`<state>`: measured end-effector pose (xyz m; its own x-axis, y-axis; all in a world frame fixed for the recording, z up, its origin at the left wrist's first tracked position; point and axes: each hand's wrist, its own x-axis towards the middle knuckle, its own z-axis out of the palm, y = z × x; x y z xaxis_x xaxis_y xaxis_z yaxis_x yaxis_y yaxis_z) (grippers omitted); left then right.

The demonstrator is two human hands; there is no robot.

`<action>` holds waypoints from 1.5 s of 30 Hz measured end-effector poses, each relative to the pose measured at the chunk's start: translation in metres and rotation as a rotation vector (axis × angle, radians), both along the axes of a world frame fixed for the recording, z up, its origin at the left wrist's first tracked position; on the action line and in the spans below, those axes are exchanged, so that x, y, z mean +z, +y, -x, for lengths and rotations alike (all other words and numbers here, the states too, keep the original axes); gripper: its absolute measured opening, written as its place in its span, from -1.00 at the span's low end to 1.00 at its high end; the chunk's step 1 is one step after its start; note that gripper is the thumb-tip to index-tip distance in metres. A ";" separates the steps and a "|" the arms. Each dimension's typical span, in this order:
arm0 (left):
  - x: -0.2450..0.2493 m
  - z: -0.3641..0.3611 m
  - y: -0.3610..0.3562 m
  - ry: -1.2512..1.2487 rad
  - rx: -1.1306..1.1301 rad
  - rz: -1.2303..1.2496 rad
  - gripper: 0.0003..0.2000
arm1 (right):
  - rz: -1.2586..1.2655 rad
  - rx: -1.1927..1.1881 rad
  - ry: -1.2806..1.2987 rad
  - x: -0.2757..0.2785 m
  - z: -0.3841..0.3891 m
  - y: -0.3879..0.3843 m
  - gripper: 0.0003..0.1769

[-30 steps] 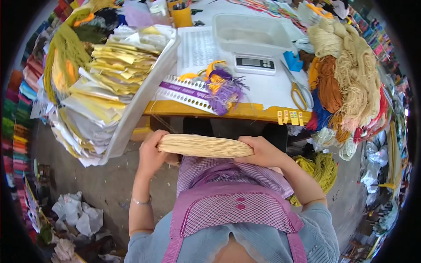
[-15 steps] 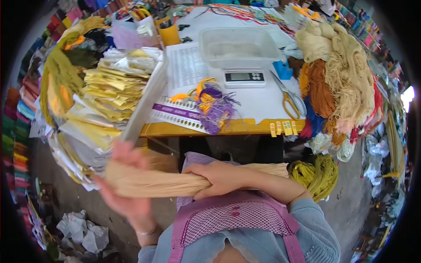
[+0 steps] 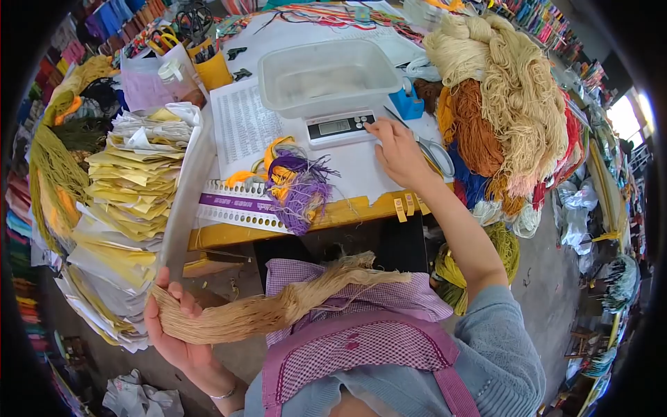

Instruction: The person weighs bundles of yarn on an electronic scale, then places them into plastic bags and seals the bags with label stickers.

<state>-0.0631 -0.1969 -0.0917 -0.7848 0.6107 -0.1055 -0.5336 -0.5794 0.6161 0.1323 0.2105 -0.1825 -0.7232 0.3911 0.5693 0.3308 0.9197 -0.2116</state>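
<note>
Nothing written can be read: the scale (image 3: 340,127) display and the printed sheet (image 3: 243,121) just left of it are too small. The beige yarn hank (image 3: 278,309), a thick bundle of fine strands fraying loose at one end, lies well below the scale, across the person's lap. The left hand (image 3: 177,326) curls around its other end. The right hand (image 3: 396,149), fingers spread and holding nothing, rests just right of the scale, one fingertip touching it.

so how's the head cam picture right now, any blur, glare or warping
Head view: heavy fisheye, the table edge bows and the corners go black; daylight blows out at the right edge; left hand with the beige yarn bundle and right hand by the scale are sharp, no motion blur.
</note>
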 end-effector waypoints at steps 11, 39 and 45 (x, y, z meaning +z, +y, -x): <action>-0.021 -0.006 0.027 0.562 -0.127 0.472 -0.44 | 0.105 -0.047 -0.170 0.012 0.005 0.001 -0.58; -0.024 0.008 0.016 0.071 0.105 0.065 -0.74 | 0.222 -0.277 0.468 0.040 -0.006 0.054 -0.76; -0.023 0.007 0.028 0.086 0.109 0.087 -0.76 | 0.157 -0.475 0.137 0.013 -0.013 0.083 -0.38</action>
<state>-0.0706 -0.1693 -0.1143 -0.8546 0.5125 -0.0836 -0.4133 -0.5738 0.7071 0.1454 0.2934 -0.1697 -0.3676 0.7465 0.5546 0.6637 0.6284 -0.4058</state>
